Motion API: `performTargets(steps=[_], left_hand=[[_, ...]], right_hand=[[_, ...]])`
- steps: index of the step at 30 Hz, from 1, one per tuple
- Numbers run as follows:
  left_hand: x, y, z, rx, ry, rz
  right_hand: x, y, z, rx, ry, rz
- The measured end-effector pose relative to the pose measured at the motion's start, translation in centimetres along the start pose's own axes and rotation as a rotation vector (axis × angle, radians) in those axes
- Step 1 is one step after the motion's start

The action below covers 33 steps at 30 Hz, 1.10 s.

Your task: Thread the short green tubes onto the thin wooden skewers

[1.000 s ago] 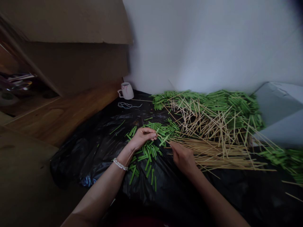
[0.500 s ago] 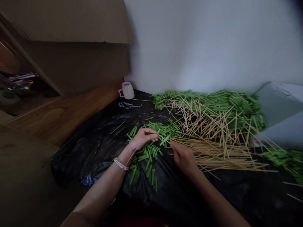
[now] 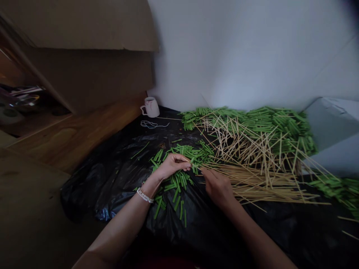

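Observation:
Close together over a heap of short cut green stems [image 3: 178, 182], my two hands work on one thin wooden stick. My left hand [image 3: 174, 165], with a beaded bracelet at the wrist, pinches its left end between thumb and fingers. A cut green stem piece [image 3: 194, 164] sits by those fingertips and seems to be threaded on the stick. My right hand [image 3: 217, 183] is closed around the stick just right of that piece. Its fingertips are mostly hidden from this side. Beside my right hand lies a pile of loose thin sticks [image 3: 263, 186].
Black plastic sheeting [image 3: 103, 179] covers the work surface. Along the wall, green-tipped sticks [image 3: 258, 121] lie heaped, their bare ends crossing. A mug [image 3: 152, 107] and a loop of pale string [image 3: 151, 124] are at the back. A pale box [image 3: 328, 130] stands right, cardboard [image 3: 92, 71] left.
My left hand has shifted slightly right, toward my right hand, and the gap between them is smaller. The green piece now sits closer to my left fingertips.

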State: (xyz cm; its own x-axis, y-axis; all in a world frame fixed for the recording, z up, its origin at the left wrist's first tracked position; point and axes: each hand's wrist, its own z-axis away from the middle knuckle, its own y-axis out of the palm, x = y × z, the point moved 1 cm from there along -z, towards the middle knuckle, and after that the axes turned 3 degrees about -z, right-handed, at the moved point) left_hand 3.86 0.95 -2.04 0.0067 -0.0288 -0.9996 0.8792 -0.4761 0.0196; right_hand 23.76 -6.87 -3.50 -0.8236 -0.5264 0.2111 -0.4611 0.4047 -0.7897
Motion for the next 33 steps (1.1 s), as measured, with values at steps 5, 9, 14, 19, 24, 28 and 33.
performTargets(steps=[5, 9, 14, 19, 24, 28, 33], left_hand=[[-0.1, 0.0, 0.0, 0.002, 0.016, -0.050], [-0.2, 0.0, 0.0, -0.007, 0.031, -0.100], [-0.9, -1.1, 0.0, -0.104, 0.078, -0.207], [-1.3, -3.2, 0.3, -0.362, 0.163, -0.517], [-1.4, -3.7, 0.6, -0.212, 0.215, -1.009], [-1.4, -3.9, 0.8, -0.062, 0.203, -1.180], [-1.2, -3.9, 0.7, -0.070, 0.192, -1.022]], right_hand=[[-0.3, 0.3, -0.1, 0.107, 0.057, -0.104], [-0.3, 0.1, -0.2, 0.090, 0.045, -0.098], [-0.5, -0.4, -0.2, -0.031, 0.012, 0.049], [-1.2, -0.4, 0.0, -0.081, 0.033, 0.116], [-1.5, -0.1, 0.1, -0.050, 0.021, 0.145], [-1.4, -0.1, 0.1, -0.054, 0.017, 0.142], [-1.2, -0.1, 0.0, -0.053, 0.003, 0.142]])
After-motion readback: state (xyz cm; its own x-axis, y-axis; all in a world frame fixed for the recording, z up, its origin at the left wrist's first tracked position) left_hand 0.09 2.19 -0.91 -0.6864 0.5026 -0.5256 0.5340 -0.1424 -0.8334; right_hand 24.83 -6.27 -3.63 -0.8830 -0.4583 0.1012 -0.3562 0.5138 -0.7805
